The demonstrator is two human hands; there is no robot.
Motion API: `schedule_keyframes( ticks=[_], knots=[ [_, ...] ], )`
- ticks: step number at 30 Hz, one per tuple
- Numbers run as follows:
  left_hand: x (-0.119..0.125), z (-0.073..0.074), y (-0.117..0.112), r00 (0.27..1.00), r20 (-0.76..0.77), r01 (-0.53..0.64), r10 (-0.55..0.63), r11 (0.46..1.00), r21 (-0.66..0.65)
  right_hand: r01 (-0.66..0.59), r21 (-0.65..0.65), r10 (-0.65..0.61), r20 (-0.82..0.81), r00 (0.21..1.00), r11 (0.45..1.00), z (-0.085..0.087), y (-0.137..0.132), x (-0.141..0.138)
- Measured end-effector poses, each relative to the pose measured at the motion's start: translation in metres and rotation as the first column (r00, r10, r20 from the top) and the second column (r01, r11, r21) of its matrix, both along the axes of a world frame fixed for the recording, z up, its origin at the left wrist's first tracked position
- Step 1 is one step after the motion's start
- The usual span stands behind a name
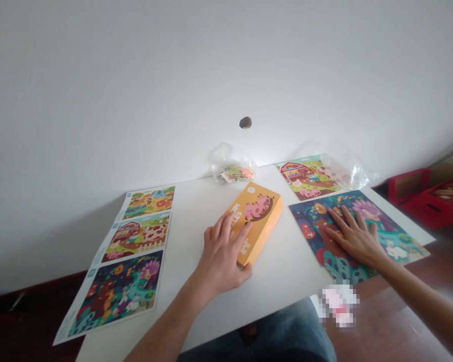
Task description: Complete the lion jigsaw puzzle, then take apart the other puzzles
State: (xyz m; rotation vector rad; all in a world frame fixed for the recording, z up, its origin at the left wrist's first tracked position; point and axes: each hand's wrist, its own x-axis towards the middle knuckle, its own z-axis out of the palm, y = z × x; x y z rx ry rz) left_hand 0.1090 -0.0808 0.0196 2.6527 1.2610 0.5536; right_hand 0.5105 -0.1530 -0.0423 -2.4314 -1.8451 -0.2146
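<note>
My left hand [226, 254] is on an orange puzzle box [262, 221] with a pink spotted animal on its lid. Its fingers bend over the lid and the thumb bears on the near end, closed on the box. To the right, my right hand [357, 236] lies flat with fingers spread on a dark forest picture board [400, 229], which shows a rabbit and a purple bird. That board juts past the table's near right edge. Behind it, a farm picture board [305, 181] lies partly under a clear plastic bag [349, 173].
A sheet with three pictures [136, 236] lies along the left of the white table [196, 216]. Against the wall rests a clear bag of puzzle pieces [237, 173]. Red boxes [434, 203] stand beyond the table at right. The wall has a dark hole [245, 122].
</note>
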Motion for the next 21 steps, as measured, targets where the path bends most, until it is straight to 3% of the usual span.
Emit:
schedule_keyframes(
  ticks=[10,15,17,19,21],
  knots=[
    [-0.052,-0.005,0.002,0.986,-0.124,-0.103,0.113,0.991,0.084,0.001,-0.044,0.0,0.021,1.0,0.999,-0.002,0.0,-0.095],
    [-0.046,0.003,-0.015,0.99,-0.016,-0.132,0.139,0.965,0.226,0.005,-0.056,-0.005,-0.011,1.0,0.998,0.004,0.007,-0.144],
    [-0.032,0.006,-0.035,0.999,0.051,-0.013,-0.001,0.962,0.272,0.01,-0.055,-0.011,-0.016,1.0,0.998,0.006,0.01,-0.159],
    [-0.016,0.005,-0.057,0.971,0.013,0.228,-0.238,0.945,0.236,0.003,-0.045,-0.004,-0.018,1.0,0.999,0.007,0.012,-0.173],
    [-0.003,-0.002,-0.074,0.932,-0.07,0.362,-0.355,0.917,0.165,-0.011,-0.035,0.01,-0.024,1.0,0.999,0.007,0.013,-0.186]
  ],
)
